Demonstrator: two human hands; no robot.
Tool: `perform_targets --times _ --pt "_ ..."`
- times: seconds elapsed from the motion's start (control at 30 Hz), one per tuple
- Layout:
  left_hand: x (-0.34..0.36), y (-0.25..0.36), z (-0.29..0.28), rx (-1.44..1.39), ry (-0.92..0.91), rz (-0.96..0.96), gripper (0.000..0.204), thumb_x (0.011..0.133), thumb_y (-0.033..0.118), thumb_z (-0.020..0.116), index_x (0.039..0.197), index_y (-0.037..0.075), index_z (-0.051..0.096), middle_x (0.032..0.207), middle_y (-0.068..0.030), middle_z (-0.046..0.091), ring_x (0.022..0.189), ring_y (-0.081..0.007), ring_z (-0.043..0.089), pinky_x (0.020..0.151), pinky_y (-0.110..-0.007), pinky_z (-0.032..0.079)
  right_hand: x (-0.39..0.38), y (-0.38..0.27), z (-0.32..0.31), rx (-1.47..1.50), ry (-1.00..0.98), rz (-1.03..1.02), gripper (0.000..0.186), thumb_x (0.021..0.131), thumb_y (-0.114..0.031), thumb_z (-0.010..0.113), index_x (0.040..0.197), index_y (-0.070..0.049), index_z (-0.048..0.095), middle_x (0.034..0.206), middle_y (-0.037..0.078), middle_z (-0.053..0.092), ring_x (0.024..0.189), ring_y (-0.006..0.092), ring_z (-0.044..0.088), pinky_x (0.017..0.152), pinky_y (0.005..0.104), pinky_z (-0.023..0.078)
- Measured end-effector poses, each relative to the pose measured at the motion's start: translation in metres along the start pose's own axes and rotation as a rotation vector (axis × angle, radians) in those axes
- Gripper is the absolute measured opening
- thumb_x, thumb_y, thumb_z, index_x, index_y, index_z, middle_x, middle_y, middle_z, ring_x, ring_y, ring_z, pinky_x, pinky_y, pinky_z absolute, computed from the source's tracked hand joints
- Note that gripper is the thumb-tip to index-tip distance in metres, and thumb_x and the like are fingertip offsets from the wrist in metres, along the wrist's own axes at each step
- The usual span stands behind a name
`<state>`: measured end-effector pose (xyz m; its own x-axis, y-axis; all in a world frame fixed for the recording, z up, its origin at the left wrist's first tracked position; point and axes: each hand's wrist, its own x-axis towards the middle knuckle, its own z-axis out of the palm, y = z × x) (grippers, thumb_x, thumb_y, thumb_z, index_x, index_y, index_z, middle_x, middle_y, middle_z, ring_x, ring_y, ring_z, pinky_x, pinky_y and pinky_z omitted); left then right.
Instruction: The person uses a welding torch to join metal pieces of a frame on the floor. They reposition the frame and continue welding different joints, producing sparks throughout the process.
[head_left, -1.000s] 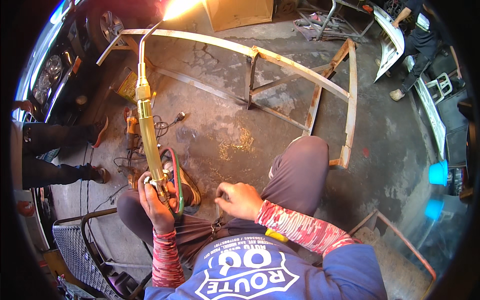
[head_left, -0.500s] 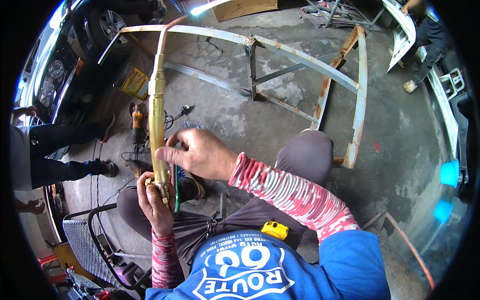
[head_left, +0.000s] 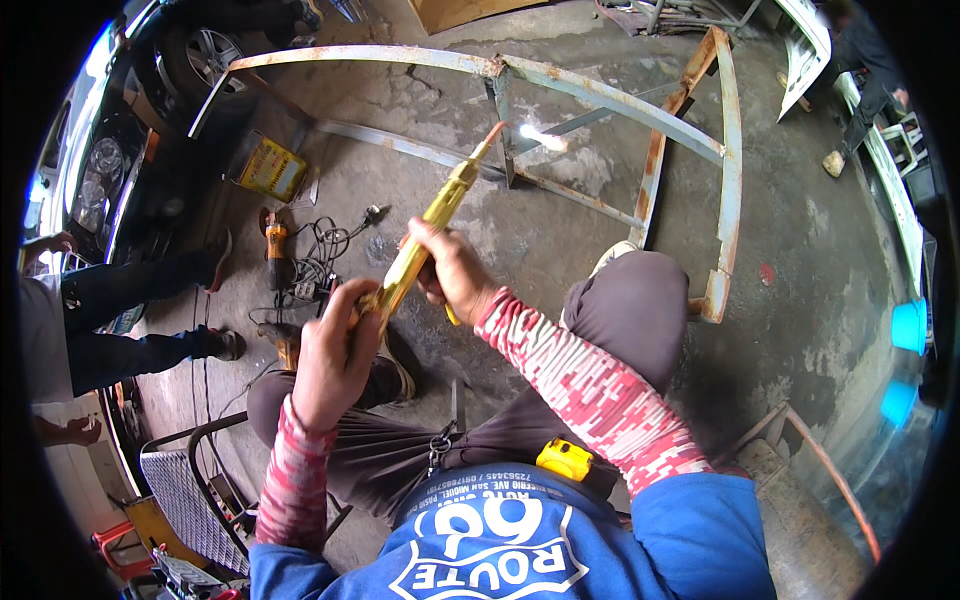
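Evidently the right hand (head_left: 460, 277) grips the torch (head_left: 404, 267) beyond the left hand (head_left: 335, 360).

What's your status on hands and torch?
Left hand on rear of torch, right hand at its middle. Torch lit, flame pointing away. Metal frame overlaps flame in view; contact unclear.

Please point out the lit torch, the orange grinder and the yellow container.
Lit torch (head_left: 407, 266): head view, on its brass handle.
Orange grinder (head_left: 275, 240): head view, on its orange body.
Yellow container (head_left: 273, 170): head view, on its yellow side.
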<state>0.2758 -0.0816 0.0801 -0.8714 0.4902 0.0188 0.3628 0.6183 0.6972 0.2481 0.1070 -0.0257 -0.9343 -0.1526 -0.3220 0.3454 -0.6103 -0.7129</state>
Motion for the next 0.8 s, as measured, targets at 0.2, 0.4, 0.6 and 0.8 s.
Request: perform_targets --times 0.2,0.4,0.6,0.8 --pt "0.064 -0.01 0.029 0.29 -0.012 0.106 0.029 0.098 0.009 0.066 0.126 0.004 0.062 0.077 -0.0225 0.069 0.068 -0.0405 0.071 0.06 -0.042 0.054 0.032 0.006 -0.016 -0.045 0.34 -0.039 0.049 0.102 -0.063 0.055 0.092 -0.015 0.057 0.064 -0.003 0.049 0.045 0.0079 0.043 0.041 0.0265 0.032" --pt "0.087 -0.015 0.063 0.341 -0.03 0.069 0.026 0.098 0.015 0.064 0.123 0.008 0.061 0.075 -0.024 0.069 0.071 -0.0446 0.07 0.062 -0.052 0.055 0.04 0.015 -0.035 -0.058 0.255 0.081 0.055 0.102 -0.067 0.051 0.091 -0.013 0.057 0.061 -0.002 0.05 0.042 0.01 0.043 0.037 0.0287 0.031" --pt "0.102 -0.021 0.047 0.416 -0.101 0.053 0.022 0.099 0.017 0.064 0.118 0.007 0.062 0.073 -0.024 0.068 0.07 -0.0445 0.07 0.061 -0.052 0.055 0.052 0.009 -0.029 -0.078 0.174 0.133 0.059 0.105 -0.069 0.04 0.082 -0.016 0.054 0.059 -0.002 0.046 0.043 0.0104 0.041 0.04 0.0288 0.031" --pt "0.1 -0.025 0.046 0.362 -0.072 0.079 0.021 0.099 0.017 0.064 0.117 0.006 0.062 0.07 -0.0241 0.067 0.068 -0.0442 0.069 0.06 -0.052 0.055 0.048 0.007 -0.024 -0.124 0.204 0.094 0.058 0.106 -0.066 0.039 0.08 -0.016 0.054 0.06 -0.003 0.045 0.046 0.0094 0.037 0.045 0.0284 0.029"
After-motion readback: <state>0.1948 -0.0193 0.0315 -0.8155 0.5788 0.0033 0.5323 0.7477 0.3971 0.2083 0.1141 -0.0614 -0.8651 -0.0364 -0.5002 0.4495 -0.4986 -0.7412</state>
